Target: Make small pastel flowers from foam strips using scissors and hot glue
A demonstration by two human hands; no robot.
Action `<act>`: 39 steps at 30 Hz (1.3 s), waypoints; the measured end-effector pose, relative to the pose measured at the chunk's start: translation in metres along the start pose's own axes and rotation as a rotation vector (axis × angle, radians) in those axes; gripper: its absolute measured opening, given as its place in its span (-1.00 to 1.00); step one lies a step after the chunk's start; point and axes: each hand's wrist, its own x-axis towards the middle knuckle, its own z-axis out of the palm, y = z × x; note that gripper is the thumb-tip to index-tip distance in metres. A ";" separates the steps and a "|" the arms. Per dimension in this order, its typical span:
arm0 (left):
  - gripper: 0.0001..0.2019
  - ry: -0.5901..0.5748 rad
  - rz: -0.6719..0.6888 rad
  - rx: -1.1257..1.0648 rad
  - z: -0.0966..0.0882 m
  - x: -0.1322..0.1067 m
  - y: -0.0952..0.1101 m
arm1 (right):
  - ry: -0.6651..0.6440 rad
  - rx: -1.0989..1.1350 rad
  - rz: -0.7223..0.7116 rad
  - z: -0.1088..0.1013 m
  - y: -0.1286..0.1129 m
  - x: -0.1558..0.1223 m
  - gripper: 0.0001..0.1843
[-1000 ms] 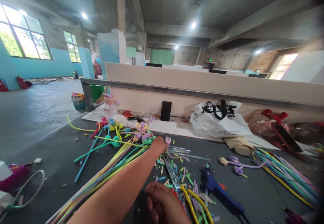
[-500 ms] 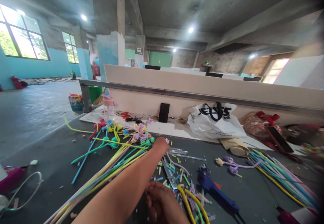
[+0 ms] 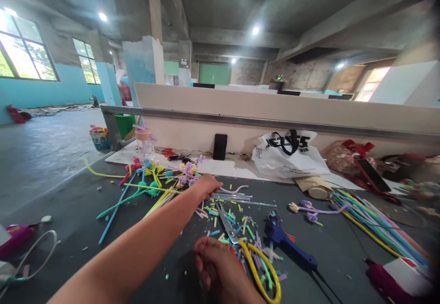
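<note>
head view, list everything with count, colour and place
table: 1, dark, foreground
held stem: 1, purple, centre
other stems: many, mixed, left and right
flowers: several, mixed, left and right
scissors: 1, yellow-handled, centre
scraps: many, mixed, around scissors
rods: several, clear, behind scraps
glue gun: 1, blue, right of scissors
phones: 2, dark, back and right
bag: 1, white, back
cup: 1, pink, back left
partition: 1, cream, behind table
bucket: 1, bluish, floor left
bin: 1, green, beside bucket
extinguisher: 1, red, far left
left hand: 1, bare, at held stem
right hand: 1, bare, near scissors
</note>
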 end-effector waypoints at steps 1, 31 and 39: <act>-0.69 -0.006 0.040 0.016 -0.013 -0.008 -0.005 | -0.013 -0.008 0.001 0.001 0.000 -0.001 -0.85; -0.84 0.319 -0.061 0.479 -0.095 -0.074 -0.180 | -0.018 -0.071 0.063 0.007 -0.004 -0.008 -0.80; -0.90 0.203 -0.038 0.387 -0.094 -0.075 -0.173 | -0.015 -0.097 0.027 0.006 -0.005 -0.008 -0.78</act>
